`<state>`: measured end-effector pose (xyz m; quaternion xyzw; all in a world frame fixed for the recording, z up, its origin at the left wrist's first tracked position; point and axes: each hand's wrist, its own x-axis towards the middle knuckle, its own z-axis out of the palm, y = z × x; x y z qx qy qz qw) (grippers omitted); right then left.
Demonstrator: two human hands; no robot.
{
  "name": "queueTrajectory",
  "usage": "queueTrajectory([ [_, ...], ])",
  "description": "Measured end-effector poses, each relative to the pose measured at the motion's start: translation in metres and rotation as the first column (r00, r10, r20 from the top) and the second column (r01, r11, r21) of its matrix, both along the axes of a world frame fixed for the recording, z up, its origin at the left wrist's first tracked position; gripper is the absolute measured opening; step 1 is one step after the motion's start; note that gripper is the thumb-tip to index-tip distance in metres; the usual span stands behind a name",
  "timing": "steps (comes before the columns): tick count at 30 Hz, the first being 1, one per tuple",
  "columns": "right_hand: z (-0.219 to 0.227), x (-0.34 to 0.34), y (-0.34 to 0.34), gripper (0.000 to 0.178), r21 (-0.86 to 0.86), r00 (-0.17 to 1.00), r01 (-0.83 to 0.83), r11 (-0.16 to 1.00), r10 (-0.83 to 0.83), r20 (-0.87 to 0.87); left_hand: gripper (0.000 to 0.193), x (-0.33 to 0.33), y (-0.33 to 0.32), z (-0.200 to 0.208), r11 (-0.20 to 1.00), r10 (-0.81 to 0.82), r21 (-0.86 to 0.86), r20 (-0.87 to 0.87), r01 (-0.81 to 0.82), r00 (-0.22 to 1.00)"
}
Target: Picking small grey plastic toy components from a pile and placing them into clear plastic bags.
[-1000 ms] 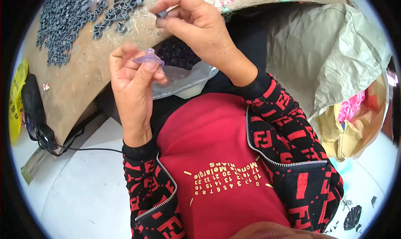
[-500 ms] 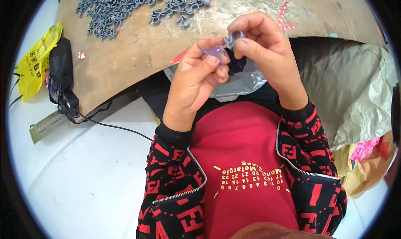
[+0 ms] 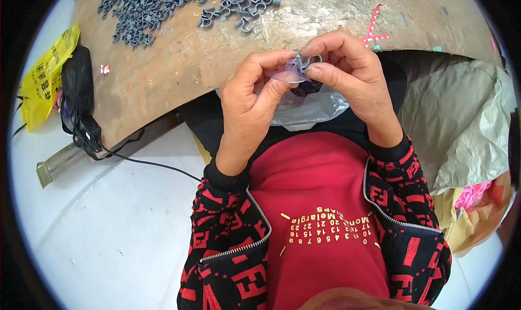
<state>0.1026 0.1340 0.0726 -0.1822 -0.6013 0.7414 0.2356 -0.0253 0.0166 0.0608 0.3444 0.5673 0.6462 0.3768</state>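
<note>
Between the thumb and fingers of my left hand (image 3: 251, 96) is a clear, purplish suction cup (image 3: 289, 76), its wide rim facing my body. My right hand (image 3: 355, 74) pinches a grey plastic clip (image 3: 310, 63) with curved arms. The clip meets the narrow end of the cup, but my fingertips partly cover the joint, so I cannot tell how far they are joined. Both hands are above my lap, just off the near edge of the table. Beneath them a clear plastic bag (image 3: 309, 109) lies on my lap, with something dark and purplish at its opening.
A big heap of grey clips (image 3: 142, 10) covers the far left of the worn table (image 3: 179, 60), with a smaller group (image 3: 241, 7) beside it. Red patterned strips (image 3: 374, 30) lie at right. A yellow bag (image 3: 49, 77) and black mesh pouch (image 3: 77, 82) hang left; a grey sack (image 3: 456, 120) stands right.
My two hands have come together, and the clip now touches the suction cup. The cup has turned so that its rim faces toward me.
</note>
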Motion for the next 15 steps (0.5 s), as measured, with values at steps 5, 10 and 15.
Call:
queueTrajectory([
  [5, 0.0, 0.005, 0.001, 0.021, -0.007, 0.998, -0.056, 0.998, 0.056, 0.042, 0.02, 0.0, -0.002, -0.002, 1.0, -0.011, 0.0, -0.148, 0.011, 0.989],
  [10, -0.005, 0.01, 0.004, 0.02, 0.388, 0.987, -0.049, 0.92, -0.014, 0.157, 0.02, 0.004, -0.002, 0.001, 0.997, -0.056, -0.033, 0.326, 0.071, 0.944],
  [15, 0.0, 0.012, -0.002, 0.019, 0.509, 0.991, -0.023, 0.86, -0.047, 0.125, 0.021, 0.008, 0.0, 0.002, 0.992, -0.1, -0.006, 0.563, 0.125, 0.82],
])
